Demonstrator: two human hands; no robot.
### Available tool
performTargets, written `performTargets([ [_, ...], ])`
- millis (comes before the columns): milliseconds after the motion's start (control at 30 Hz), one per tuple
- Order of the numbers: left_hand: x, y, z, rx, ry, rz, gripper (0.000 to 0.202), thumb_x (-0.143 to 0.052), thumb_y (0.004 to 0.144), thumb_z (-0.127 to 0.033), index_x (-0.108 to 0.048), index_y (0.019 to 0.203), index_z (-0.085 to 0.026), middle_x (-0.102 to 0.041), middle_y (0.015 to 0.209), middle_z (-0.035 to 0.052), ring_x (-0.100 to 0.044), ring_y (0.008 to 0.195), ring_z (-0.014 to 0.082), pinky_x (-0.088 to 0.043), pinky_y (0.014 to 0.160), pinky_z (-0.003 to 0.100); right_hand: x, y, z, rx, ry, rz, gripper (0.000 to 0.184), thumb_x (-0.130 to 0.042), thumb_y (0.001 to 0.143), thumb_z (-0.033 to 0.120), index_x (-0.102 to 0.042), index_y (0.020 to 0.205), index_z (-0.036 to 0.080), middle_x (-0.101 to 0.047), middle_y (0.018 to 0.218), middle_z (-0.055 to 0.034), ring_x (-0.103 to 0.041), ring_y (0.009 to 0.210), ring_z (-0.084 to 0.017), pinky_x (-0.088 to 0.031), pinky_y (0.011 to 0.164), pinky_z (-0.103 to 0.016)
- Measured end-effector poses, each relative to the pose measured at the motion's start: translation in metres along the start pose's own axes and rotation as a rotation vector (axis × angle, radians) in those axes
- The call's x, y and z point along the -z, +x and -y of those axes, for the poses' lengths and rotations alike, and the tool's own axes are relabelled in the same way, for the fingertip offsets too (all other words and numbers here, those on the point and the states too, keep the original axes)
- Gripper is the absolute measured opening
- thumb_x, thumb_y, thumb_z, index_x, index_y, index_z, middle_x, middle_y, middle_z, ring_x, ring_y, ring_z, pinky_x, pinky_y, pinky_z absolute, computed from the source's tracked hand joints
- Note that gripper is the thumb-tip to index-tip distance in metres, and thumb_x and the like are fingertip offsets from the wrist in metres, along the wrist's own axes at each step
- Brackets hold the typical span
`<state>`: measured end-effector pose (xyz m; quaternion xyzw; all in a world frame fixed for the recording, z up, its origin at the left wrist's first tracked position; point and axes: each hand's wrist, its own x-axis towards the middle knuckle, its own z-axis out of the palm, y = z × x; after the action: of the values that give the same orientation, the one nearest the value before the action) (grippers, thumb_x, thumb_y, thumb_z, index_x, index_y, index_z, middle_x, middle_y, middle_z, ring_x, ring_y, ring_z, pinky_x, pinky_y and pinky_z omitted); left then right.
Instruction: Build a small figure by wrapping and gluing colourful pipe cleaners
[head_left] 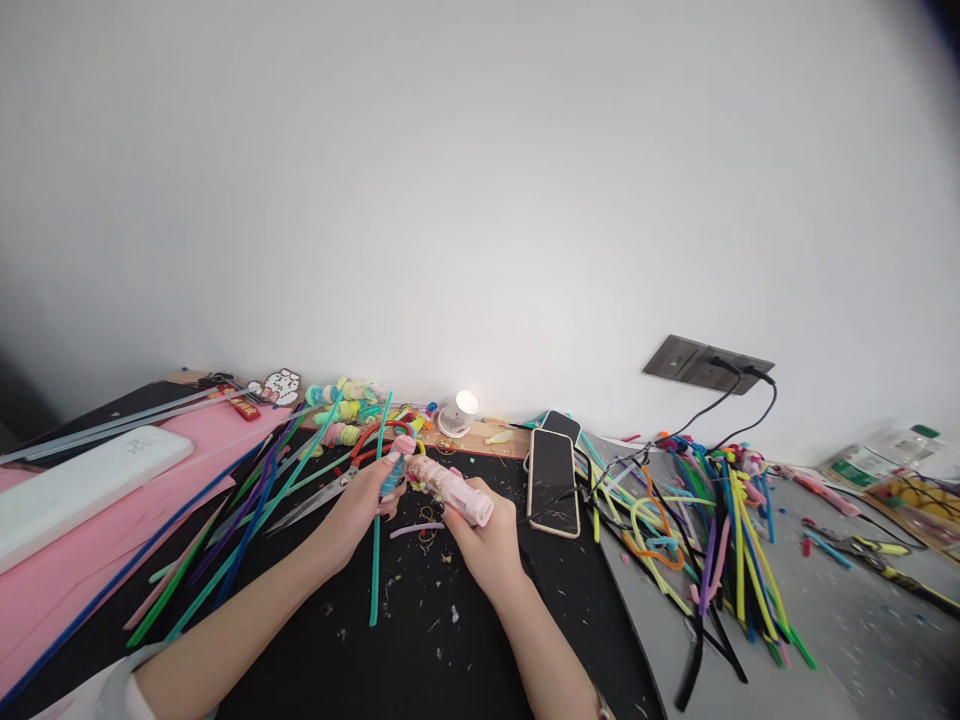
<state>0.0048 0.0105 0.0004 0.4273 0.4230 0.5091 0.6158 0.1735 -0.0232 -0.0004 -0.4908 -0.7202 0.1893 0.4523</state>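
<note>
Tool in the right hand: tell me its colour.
The tool is pale pink, as the head view shows.

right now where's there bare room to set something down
Two patches look fairly open, though flecked with scraps: the black mat between the forearms, and the grey tabletop between the pipe-cleaner bundle and the yellow-handled tool. It is crowded beyond the hands toward the wall, with scissors, paper cup and fuzzy coils.
</note>
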Motion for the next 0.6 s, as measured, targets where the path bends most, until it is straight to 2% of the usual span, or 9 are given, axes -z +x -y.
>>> performTargets([
  [300, 0.0030, 0.0004, 0.0022, 0.016, -0.015, 0.024, 0.038, -0.047, 0.081, -0.054, -0.044, 0.066, -0.020, -0.034, 0.046, -0.0110, -0.020, 0.037, 0.0042, -0.024, 0.042, 0.020, 0.0000, 0.0001, -0.0014, -0.027, -0.022, -0.009, 0.007, -0.057, 0.077, 0.025, -0.057, 0.074, 0.019, -0.061, 0.066, -0.0001, -0.056, 0.058, -0.015, -0.036, 0.053, -0.022],
  [600, -0.0024, -0.0065, -0.0058, 0.014, -0.043, 0.015, 0.035, -0.045, 0.084, -0.050, -0.040, 0.064, -0.021, -0.031, 0.047, -0.0111, -0.017, 0.039, 0.0057, -0.028, 0.044, 0.020, -0.0007, -0.0008, -0.0049, -0.025, -0.030, 0.000, 0.007, -0.057, 0.079, 0.025, -0.059, 0.078, 0.018, -0.062, 0.069, -0.0002, -0.057, 0.061, -0.015, -0.036, 0.053, -0.022],
])
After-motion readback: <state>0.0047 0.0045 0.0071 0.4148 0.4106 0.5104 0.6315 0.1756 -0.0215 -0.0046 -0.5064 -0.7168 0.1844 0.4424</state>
